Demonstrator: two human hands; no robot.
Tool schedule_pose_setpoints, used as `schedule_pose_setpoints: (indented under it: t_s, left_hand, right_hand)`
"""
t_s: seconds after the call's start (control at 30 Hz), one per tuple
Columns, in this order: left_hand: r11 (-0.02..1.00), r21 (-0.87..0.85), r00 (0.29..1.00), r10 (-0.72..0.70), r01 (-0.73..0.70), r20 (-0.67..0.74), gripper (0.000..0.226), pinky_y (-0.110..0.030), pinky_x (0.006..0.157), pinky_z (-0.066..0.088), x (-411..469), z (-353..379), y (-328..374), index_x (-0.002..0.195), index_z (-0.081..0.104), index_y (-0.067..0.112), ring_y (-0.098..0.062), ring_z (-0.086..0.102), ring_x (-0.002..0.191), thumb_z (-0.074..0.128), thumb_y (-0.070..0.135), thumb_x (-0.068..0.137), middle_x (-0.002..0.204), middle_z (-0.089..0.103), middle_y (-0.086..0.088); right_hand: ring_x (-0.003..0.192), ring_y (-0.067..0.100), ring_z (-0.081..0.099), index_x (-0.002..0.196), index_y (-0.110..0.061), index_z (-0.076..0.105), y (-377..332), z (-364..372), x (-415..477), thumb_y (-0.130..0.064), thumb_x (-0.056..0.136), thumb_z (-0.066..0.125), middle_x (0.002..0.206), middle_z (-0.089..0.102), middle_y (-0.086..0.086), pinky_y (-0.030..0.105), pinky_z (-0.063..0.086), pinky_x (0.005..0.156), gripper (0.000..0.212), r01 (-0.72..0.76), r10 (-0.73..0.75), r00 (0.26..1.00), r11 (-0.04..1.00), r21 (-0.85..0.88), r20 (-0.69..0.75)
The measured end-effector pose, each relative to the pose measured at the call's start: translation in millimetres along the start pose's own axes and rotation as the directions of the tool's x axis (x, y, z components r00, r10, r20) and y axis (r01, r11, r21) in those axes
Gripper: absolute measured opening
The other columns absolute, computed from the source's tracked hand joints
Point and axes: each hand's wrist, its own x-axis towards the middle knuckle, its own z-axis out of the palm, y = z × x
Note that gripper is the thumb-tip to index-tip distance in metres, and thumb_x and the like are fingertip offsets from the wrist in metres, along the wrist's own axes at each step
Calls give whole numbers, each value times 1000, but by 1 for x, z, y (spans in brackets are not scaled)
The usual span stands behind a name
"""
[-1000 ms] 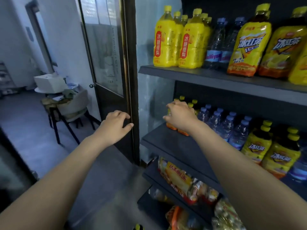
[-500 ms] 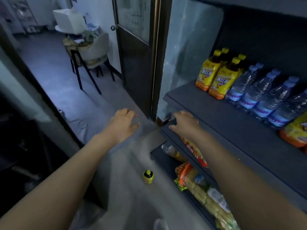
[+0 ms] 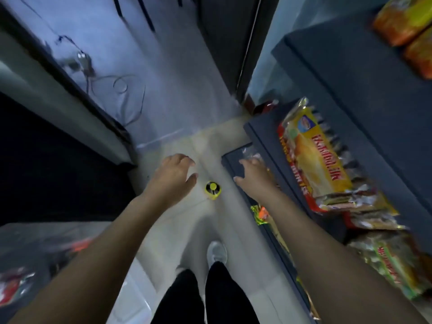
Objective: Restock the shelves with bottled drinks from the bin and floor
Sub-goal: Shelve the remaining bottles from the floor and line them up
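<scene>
A yellow-capped drink bottle stands upright on the pale floor tiles, seen from straight above. My left hand hovers just left of it with fingers spread and nothing in it. My right hand is to the bottle's right, open, over the corner of the lowest dark shelf. Neither hand touches the bottle. Two orange-labelled drink bottles show at the top right on a higher shelf.
Snack packets lie on the lower shelves at right. A dark door frame stands beyond the shelving. Loose cables lie on the floor at upper left. My shoe and dark trousers are below the bottle.
The view has tilted down from the shelves to the floor. Both hands have dropped lower and now flank the bottle on the floor.
</scene>
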Motion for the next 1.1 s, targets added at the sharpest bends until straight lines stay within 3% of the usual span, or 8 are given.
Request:
schedule_pose_setpoints:
  t_s: [0.4,0.63,0.97,1.1]
  left_hand:
    - [985,-64,971,-146,160,190,36,-41,104,35,55,163,-100,124,52,12,-28,40,125,51,28,92,131,48,-8]
    - [972,-92,939,-182,217,291,38,-40,104,35,90,249,-148,128,50,12,-26,38,126,48,28,94,133,46,-8]
    - [966,-104,908,-180,235,377,36,-39,103,36,137,353,-199,128,49,13,-25,37,127,47,27,95,135,45,-7]
    - [965,-104,903,-184,241,387,35,-40,103,36,148,386,-218,126,50,12,-26,38,126,48,28,94,134,46,-8]
  right_hand:
    - [121,38,45,123,-7,50,36,165,120,-27,87,58,128,47,20,44,41,99,42,-136,124,976,989,54,179]
    - [123,35,43,127,-8,47,56,256,183,-21,88,56,132,45,17,44,41,100,43,-182,159,961,980,83,229]
    - [125,28,41,131,-14,45,80,351,262,-29,85,62,134,44,9,45,39,101,51,-217,187,972,946,240,142]
    - [123,24,41,130,-15,48,86,380,284,-29,83,66,132,46,7,36,38,99,52,-173,163,985,933,315,56]
